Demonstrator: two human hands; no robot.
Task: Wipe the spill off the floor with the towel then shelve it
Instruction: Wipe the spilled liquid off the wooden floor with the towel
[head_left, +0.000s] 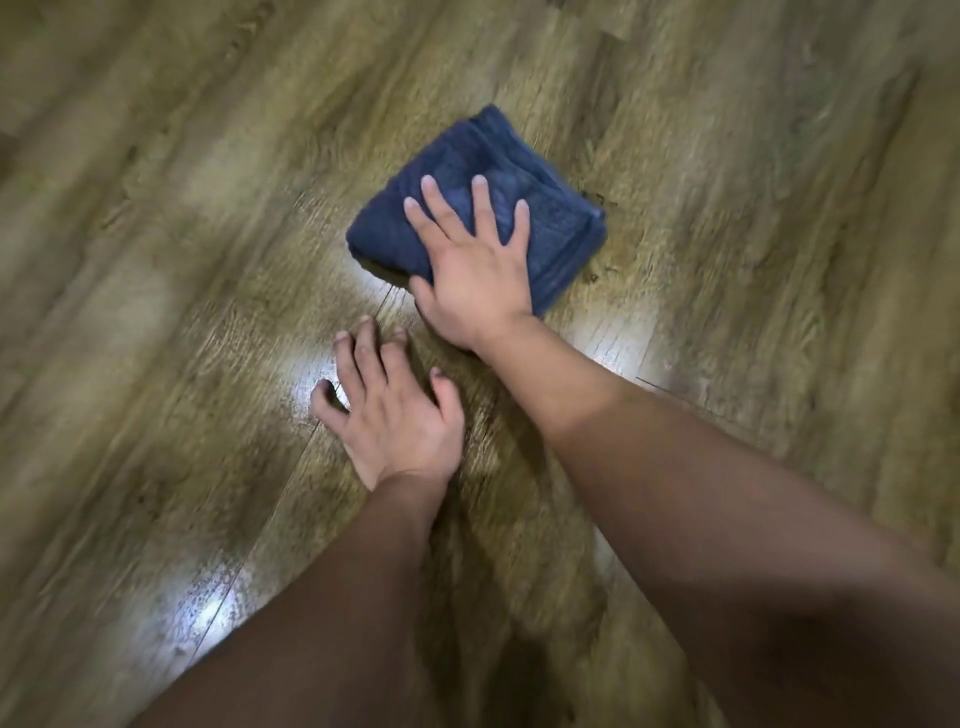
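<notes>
I am looking at a floor of wood-grain planks, brown and streaky, giving off a glossy sheen with bright white glare patches near my hands. The towel is showing as dark blue cloth, matt, soft and ribbed, folded into thick layers with stitched edges.

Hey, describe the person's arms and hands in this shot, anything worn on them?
Both arms are bare to the bottom frame edge, no sleeves in view. The left hand and right hand wear no gloves, and no rings, watch or bracelets show. Fingernails look short and unpainted, though the picture is slightly blurred.
</notes>
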